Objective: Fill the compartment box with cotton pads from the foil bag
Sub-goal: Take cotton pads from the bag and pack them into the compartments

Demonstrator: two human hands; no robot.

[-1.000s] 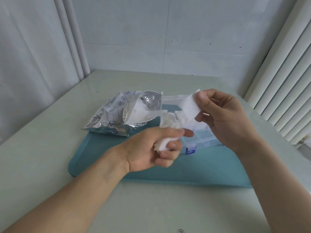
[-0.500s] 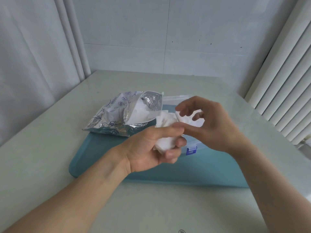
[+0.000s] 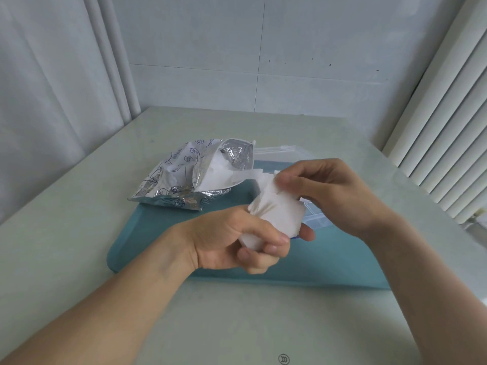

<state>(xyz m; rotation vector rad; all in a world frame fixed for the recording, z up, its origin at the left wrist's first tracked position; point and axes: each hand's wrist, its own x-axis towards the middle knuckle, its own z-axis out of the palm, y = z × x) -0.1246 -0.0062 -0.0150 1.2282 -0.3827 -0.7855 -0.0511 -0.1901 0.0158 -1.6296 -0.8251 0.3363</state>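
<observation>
Cotton pads (image 3: 276,209) are being gripped by the left hand (image 3: 237,243) and pinched by the right hand (image 3: 329,191), so several pads are perhaps being pulled together and dropped beside the half-hidden compartment box (image 3: 315,218).

My hands (image 3: 237,243) (image 3: 340,193), bunched round the pads (image 3: 279,212), hang right over the box (image 3: 316,219) and block most of its opening. The bag (image 3: 184,177) lies just left of the box, mouth facing it, closing that side. The mat (image 3: 158,233) in front of me is bare; so is the table (image 3: 263,312) nearer me.
</observation>
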